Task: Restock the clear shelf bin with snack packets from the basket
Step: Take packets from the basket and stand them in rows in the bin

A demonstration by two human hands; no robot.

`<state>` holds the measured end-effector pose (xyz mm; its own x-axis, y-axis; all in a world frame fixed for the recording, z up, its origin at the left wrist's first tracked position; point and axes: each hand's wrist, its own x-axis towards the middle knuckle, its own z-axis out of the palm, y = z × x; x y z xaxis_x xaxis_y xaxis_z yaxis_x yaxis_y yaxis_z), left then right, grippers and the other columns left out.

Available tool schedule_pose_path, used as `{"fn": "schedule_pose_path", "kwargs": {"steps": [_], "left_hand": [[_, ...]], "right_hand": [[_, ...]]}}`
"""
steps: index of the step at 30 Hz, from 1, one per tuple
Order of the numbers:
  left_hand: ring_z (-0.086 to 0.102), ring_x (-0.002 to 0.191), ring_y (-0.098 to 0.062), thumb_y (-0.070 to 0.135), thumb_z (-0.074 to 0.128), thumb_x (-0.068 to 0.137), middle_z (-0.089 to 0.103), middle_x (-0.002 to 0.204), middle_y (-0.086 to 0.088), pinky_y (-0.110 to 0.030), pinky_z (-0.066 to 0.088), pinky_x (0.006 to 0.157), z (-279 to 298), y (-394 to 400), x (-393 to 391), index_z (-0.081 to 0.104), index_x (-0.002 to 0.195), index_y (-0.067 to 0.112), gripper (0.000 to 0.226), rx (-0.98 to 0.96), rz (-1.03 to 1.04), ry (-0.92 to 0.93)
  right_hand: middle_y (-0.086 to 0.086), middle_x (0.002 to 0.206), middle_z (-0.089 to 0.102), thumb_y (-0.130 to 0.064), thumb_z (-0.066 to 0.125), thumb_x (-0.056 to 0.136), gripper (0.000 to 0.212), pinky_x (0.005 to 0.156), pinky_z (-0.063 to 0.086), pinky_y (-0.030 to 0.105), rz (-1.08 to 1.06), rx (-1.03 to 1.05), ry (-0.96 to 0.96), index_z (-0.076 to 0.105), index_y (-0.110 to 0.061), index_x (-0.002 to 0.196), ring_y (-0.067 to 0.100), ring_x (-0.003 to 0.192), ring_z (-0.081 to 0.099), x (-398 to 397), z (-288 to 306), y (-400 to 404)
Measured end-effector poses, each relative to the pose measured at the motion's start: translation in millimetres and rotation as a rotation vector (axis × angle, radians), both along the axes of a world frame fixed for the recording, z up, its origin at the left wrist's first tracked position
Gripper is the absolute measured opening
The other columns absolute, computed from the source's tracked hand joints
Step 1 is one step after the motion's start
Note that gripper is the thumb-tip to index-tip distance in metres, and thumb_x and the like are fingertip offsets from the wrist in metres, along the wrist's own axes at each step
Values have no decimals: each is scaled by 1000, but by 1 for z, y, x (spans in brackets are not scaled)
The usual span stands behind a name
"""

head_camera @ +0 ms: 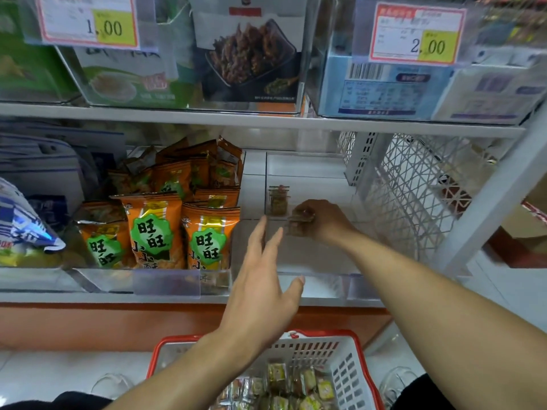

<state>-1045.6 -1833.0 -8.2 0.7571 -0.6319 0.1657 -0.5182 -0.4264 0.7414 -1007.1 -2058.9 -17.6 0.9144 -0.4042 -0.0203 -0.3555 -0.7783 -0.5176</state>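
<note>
Overhead, tags (88,23) read 1.00, 2.00; right hand (321,218) pinches snack packet (299,224) inside clear bin (313,273); left hand (262,287) released.

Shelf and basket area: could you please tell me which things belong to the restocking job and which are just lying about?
Part of the job:
clear bin
small packets pinched in the right hand
left hand, open
red basket of packets

Just lying about:
orange snack bags
price tags
white mesh panel
</note>
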Motion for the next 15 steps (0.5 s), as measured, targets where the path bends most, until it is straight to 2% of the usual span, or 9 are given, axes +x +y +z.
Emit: {"fn": "schedule_pose_path", "kwargs": {"steps": [2,4,8,10,13,15], "left_hand": [[21,151,-3,40,67,95,-27,158,38,-20,27,110,-5,-3,2,1,162,36,95,-6,8,9],[13,151,1,40,67,95,-28,160,34,-18,24,108,-10,-5,4,-7,161,38,99,-6,33,48],[3,151,4,45,66,94,-13,167,24,-17,5,112,-16,-4,6,-9,161,37,101,56,29,139],[2,148,8,45,66,94,-10,167,24,-16,3,111,-17,-3,7,-8,161,38,100,61,22,151],[1,142,14,46,66,94,-9,167,26,-15,5,110,-20,-3,8,-7,161,40,99,48,21,147],[4,149,7,46,66,94,-10,166,28,-15,7,110,-21,-3,8,-7,161,42,99,42,27,147]], "right_hand": [[6,128,67,-17,79,84,48,87,43,23,-9,-24,-9,64,-18,129,26,119,62,19,-6,5],[11,128,66,-7,73,84,51,94,46,29,-9,-39,-18,59,-14,133,30,120,61,34,-12,9],[19,129,63,-4,63,87,54,100,47,38,19,-52,-35,51,-5,139,35,122,58,52,-22,11],[21,134,58,-5,63,87,57,103,45,38,-11,-31,-51,47,-4,141,35,125,56,58,-26,9],[26,127,55,-5,64,86,53,94,47,39,-129,46,-56,43,-1,135,41,117,56,61,-32,6],[28,121,59,-5,61,88,47,88,49,42,-201,110,-40,41,-1,130,44,112,59,62,-36,4]]}}
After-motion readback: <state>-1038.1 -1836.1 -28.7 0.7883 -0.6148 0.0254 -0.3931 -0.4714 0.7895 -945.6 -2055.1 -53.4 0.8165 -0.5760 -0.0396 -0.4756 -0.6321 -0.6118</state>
